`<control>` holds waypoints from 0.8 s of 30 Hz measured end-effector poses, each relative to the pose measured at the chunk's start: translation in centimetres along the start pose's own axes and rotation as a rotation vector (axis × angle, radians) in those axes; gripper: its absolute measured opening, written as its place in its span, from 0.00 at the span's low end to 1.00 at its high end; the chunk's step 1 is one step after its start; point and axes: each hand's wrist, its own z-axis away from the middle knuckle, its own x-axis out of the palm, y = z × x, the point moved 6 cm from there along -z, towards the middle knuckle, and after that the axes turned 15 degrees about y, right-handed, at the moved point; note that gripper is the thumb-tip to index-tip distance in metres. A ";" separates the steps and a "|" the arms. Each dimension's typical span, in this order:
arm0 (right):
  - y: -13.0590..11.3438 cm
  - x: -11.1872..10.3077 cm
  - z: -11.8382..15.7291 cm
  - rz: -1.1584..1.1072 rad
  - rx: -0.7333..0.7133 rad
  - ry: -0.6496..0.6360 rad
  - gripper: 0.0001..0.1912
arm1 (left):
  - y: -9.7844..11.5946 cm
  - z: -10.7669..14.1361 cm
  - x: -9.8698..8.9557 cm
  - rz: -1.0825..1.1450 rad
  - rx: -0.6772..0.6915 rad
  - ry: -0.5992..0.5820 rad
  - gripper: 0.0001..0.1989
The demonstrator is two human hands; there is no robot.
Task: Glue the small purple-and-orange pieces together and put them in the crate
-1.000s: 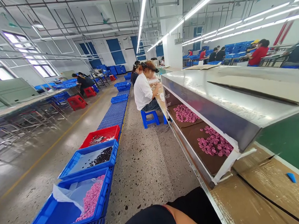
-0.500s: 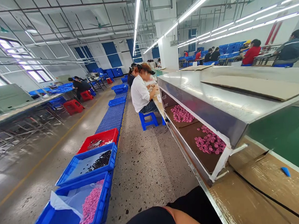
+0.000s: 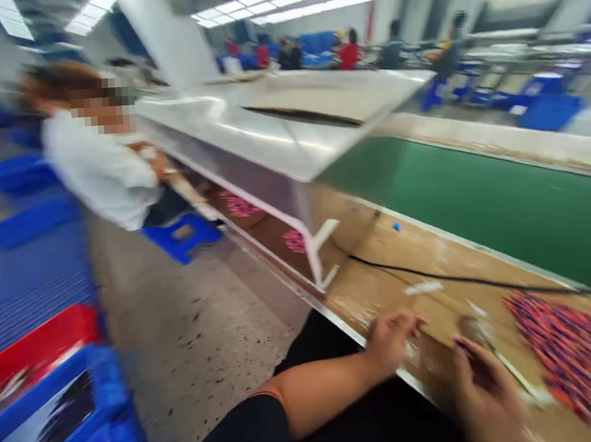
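Observation:
My left hand [image 3: 393, 340] is over the front edge of the wooden bench, its fingers curled together and blurred. Whatever it may hold cannot be made out. To its right, my right hand [image 3: 488, 386] has thumb and fingers closed in a pinch, with a tiny dark spot at the tips that is too small to name. Beside the right hand lies a heap of small orange-pink and purple pieces [image 3: 566, 351], smeared by motion. Between the hands and the heap's far side are a roundish, shiny item [image 3: 475, 330] and a thin pale strip [image 3: 515, 373].
A metal hood [image 3: 265, 136] covers pink round pieces [image 3: 242, 203] to the left. A black cable [image 3: 429, 276] crosses the bench beside the green belt [image 3: 478, 190]. Blue bins [image 3: 105, 386] and a red bin [image 3: 76, 324] stand at floor level; a person in white [image 3: 96, 166] sits beyond.
My view has swung right and down to the bench. Both hands and the heap of small pieces now show; before, neither hand was visible. The bins have slid toward the left edge.

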 end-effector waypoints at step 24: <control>3.3 -5.9 -1.7 0.534 -0.332 -0.368 0.20 | 1.0 -2.6 1.6 0.040 0.112 -0.158 0.18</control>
